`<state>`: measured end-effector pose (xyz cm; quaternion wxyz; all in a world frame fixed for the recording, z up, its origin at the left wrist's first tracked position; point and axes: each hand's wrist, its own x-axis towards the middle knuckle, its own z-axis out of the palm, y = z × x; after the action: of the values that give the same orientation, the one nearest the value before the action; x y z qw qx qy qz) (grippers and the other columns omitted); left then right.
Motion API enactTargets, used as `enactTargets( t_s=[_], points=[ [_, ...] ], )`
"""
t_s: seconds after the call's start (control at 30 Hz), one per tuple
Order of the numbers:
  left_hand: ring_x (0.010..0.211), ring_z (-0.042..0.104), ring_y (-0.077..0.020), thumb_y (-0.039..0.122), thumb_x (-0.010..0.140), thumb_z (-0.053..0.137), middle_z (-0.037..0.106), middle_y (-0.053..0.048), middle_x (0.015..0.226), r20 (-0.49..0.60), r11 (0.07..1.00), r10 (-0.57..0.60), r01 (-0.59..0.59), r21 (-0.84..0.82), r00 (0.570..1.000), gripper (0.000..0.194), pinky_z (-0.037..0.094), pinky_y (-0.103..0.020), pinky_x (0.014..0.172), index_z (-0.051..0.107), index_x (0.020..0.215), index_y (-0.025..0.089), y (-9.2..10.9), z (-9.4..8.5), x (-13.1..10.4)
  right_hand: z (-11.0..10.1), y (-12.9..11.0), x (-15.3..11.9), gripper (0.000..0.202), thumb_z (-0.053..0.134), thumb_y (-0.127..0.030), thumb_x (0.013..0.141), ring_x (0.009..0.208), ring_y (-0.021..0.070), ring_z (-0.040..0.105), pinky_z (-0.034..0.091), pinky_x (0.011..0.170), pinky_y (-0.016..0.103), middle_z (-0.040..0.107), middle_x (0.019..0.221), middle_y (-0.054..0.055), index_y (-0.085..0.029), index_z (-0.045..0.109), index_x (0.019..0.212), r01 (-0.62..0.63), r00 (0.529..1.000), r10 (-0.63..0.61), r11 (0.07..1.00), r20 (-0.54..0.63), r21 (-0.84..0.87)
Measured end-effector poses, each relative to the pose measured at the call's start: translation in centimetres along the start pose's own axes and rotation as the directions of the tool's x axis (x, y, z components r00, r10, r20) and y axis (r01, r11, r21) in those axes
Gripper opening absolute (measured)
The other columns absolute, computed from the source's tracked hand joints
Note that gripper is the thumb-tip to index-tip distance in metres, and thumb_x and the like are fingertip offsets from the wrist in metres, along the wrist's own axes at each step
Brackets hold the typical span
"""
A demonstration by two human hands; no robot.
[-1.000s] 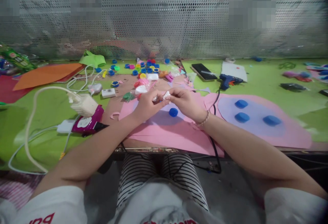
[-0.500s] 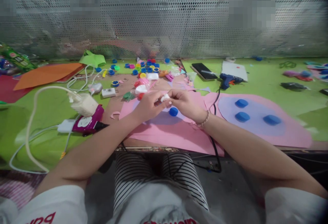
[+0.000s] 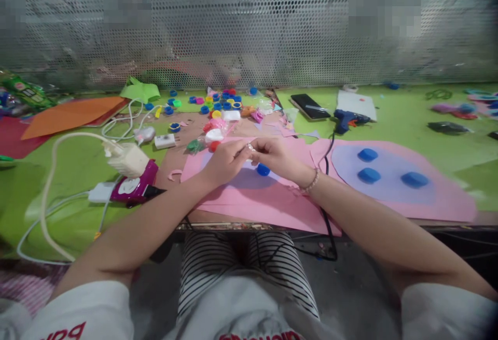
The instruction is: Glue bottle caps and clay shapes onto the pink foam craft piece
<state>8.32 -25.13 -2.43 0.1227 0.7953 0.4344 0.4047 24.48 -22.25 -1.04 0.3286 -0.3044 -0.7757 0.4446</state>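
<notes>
My left hand [image 3: 226, 160] and my right hand [image 3: 271, 154] meet over a pink paper sheet [image 3: 257, 205] with a lilac paper shape on it. Between their fingertips they pinch a small white lump [image 3: 249, 149], soft-looking and mostly covered by the fingers; its kind is too small to tell. A blue bottle cap [image 3: 263, 169] lies on the lilac paper just below my right fingers. To the right is a second pink cutout with a lilac oval [image 3: 383, 195], where three blue bottle caps [image 3: 369, 175] sit.
Several coloured bottle caps [image 3: 226, 105] are scattered behind my hands. A blue glue gun [image 3: 347, 120], its black cable, and a phone [image 3: 309, 107] lie back right. At left are a purple power adapter [image 3: 134, 187] with plugs, cables and orange paper [image 3: 75, 114]. A perforated metal screen [image 3: 249, 34] closes the back.
The fingers of both hands have closed further around the white lump, so less of it shows. My hands stay in nearly the same place; the caps on the paper have not moved.
</notes>
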Motion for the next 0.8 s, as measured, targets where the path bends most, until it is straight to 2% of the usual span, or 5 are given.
enactTargets(
  t_s=[0.23,0.37,0.5,0.67,0.8],
  points=[
    [0.054,0.041,-0.011,0.028,0.087,0.04,0.042,0.001,0.052,0.019,0.998,0.059,-0.06,0.011,0.998,0.034,0.031,-0.028,0.056,0.036,0.054,0.019,0.19,-0.56,0.25,-0.05,-0.05,-0.09,0.014,0.061,-0.029,0.075,0.06,0.0094,0.057,0.047,0.056,0.023,0.058,0.066,0.0,-0.016,0.057,0.072,-0.066,0.995,0.058,0.993,0.078,0.097],
    [0.053,0.041,-0.0099,0.029,0.087,0.039,0.041,0.002,0.052,0.054,0.984,-0.051,0.06,-0.17,0.997,0.035,0.031,-0.026,0.053,0.037,0.054,0.018,0.44,-0.64,0.47,-0.4,-0.51,-0.13,0.012,0.06,-0.027,0.075,0.059,0.0092,0.057,0.046,0.053,0.022,0.058,0.064,0.0,-0.016,0.056,0.073,-0.087,0.99,0.071,0.987,0.121,0.137],
    [0.053,0.041,-0.0094,0.034,0.087,0.04,0.042,0.002,0.053,0.132,0.919,-0.152,0.19,-0.345,0.979,0.033,0.033,-0.025,0.053,0.042,0.058,0.018,0.2,-0.49,0.52,-0.69,-0.77,-0.09,0.011,0.061,-0.025,0.075,0.056,0.0075,0.053,0.044,0.052,0.021,0.056,0.063,-0.002,-0.015,0.056,0.072,-0.085,0.988,0.057,0.976,0.143,0.199],
    [0.048,0.036,-0.0077,0.039,0.085,0.043,0.039,0.004,0.051,0.133,0.863,-0.185,0.226,-0.453,0.974,0.031,0.03,-0.023,0.047,0.045,0.062,0.018,-0.35,-0.01,0.4,-0.61,-0.7,0.0,0.014,0.063,-0.026,0.074,0.053,0.0059,0.049,0.043,0.051,0.021,0.054,0.062,-0.003,-0.015,0.055,0.069,-0.122,0.986,0.075,0.938,0.151,0.326],
    [0.044,0.033,-0.0064,0.041,0.084,0.046,0.037,0.005,0.049,0.126,0.78,-0.243,0.271,-0.564,0.962,0.032,0.026,-0.023,0.044,0.044,0.063,0.018,-0.15,0.04,0.38,-0.51,-0.7,-0.01,0.015,0.064,-0.027,0.073,0.056,0.006,0.05,0.043,0.053,0.02,0.055,0.065,-0.002,-0.014,0.057,0.073,-0.126,0.984,0.069,0.918,0.164,0.375]
  ],
)
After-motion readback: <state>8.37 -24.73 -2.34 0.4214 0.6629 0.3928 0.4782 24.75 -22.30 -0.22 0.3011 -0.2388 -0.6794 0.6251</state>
